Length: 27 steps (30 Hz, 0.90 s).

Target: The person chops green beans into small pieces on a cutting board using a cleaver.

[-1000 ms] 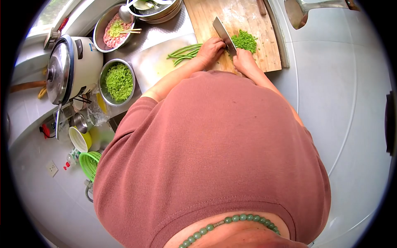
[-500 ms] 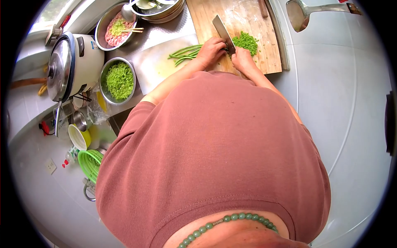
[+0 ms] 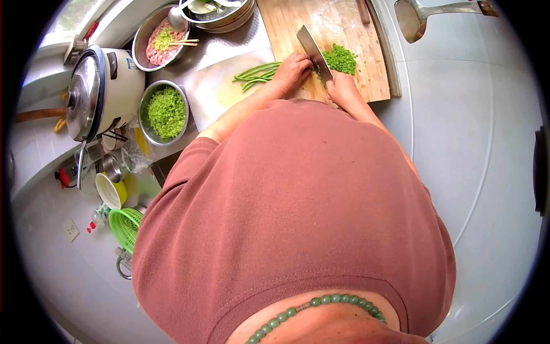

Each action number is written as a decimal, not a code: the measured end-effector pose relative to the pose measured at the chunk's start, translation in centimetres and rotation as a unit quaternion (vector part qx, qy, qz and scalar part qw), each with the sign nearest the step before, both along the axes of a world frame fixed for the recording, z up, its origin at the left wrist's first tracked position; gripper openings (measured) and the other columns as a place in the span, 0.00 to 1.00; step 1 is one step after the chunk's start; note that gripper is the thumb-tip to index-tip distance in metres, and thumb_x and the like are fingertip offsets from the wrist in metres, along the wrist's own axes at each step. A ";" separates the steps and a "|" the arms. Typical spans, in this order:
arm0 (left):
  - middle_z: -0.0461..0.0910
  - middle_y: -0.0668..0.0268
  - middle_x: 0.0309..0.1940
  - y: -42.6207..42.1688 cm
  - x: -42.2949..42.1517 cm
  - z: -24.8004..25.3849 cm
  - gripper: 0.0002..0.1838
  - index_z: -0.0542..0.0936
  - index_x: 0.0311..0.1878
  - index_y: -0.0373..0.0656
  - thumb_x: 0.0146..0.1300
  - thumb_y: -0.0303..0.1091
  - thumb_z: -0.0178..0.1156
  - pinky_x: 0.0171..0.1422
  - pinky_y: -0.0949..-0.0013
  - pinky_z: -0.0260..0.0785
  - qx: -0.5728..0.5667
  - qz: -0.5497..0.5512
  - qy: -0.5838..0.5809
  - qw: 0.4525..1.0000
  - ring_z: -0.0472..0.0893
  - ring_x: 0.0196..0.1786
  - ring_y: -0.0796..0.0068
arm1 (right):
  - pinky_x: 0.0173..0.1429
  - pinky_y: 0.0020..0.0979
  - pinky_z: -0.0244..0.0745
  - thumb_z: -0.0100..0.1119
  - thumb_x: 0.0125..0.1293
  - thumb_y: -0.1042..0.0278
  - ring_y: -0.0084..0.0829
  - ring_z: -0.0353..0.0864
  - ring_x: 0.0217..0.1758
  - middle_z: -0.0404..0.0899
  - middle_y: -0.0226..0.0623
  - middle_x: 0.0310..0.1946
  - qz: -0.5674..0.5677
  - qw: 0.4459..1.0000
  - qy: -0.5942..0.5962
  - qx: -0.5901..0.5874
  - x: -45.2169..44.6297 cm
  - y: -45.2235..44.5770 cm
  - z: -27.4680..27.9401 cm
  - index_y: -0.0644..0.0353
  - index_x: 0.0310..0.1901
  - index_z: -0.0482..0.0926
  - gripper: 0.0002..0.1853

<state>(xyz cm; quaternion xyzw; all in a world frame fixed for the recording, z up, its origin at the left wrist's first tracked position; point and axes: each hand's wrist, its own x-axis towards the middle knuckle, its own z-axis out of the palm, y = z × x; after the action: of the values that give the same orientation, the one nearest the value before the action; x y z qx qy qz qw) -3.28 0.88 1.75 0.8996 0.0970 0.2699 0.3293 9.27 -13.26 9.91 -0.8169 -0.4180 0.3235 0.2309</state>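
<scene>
In the head view, the right hand (image 3: 342, 87) has its fingers wrapped tightly around the handle of a broad-bladed knife (image 3: 313, 49), the handle hidden inside the grip. The blade points away from the person, towards the far edge of the wooden board (image 3: 298, 20), which lies at the right end of the tabletop (image 3: 246, 41). The left hand (image 3: 293, 71) is just left of the blade, its fingers drawn in narrow and curled over the ends of several long green beans (image 3: 254, 73); the fingertips' exact contact with the beans cannot be made out. The beans lie from the left hand leftwards across the board's left edge, onto a pale flat board (image 3: 212, 89) beside it. On the other side of the blade, a heap of finely chopped green pieces (image 3: 340, 59) rests between the knife and the wooden board's right edge.

Towards the tabletop's left edge is a metal bowl (image 3: 142, 119) filled with chopped greens (image 3: 166, 112). Farther from the person, near the tabletop's far left corner, a second bowl (image 3: 138, 55) contains minced meat (image 3: 157, 55) topped with green bits, with chopsticks (image 3: 184, 42) reaching over it. A pale cooker (image 3: 123, 77) with a metal lid (image 3: 83, 94) stands left of both bowls.
</scene>
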 end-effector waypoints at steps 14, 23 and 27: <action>0.79 0.60 0.42 0.2 0.1 -0.5 0.09 0.79 0.36 0.42 0.50 0.26 0.66 0.52 0.59 0.72 -0.017 -0.002 0.006 1.000 0.78 0.46 0.55 | 0.47 0.47 0.77 0.51 0.58 0.73 0.53 0.83 0.40 0.81 0.59 0.32 0.014 0.999 -0.027 -0.030 0.0 0.9 -0.4 0.69 0.33 0.78 0.08; 0.79 0.59 0.45 0.2 0.0 -0.6 0.10 0.79 0.37 0.42 0.50 0.27 0.66 0.53 0.59 0.72 -0.011 -0.010 0.003 1.000 0.77 0.48 0.54 | 0.47 0.47 0.77 0.55 0.58 0.73 0.55 0.82 0.41 0.81 0.58 0.32 0.009 0.999 -0.052 0.000 -0.1 2.0 -3.2 0.68 0.34 0.79 0.07; 0.78 0.59 0.45 0.4 -0.3 0.3 0.13 0.79 0.38 0.42 0.47 0.28 0.67 0.55 0.59 0.71 0.008 -0.020 -0.003 1.000 0.76 0.49 0.54 | 0.47 0.47 0.78 0.55 0.58 0.72 0.55 0.82 0.41 0.81 0.58 0.32 0.010 0.999 -0.044 -0.007 -0.2 2.1 -2.6 0.68 0.34 0.79 0.08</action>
<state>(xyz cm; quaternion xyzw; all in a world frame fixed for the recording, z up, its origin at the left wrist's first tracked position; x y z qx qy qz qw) -3.60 1.23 2.07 0.9032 0.0758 0.2664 0.3278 9.07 -11.19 7.30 -0.8279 -0.4336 0.2922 0.2030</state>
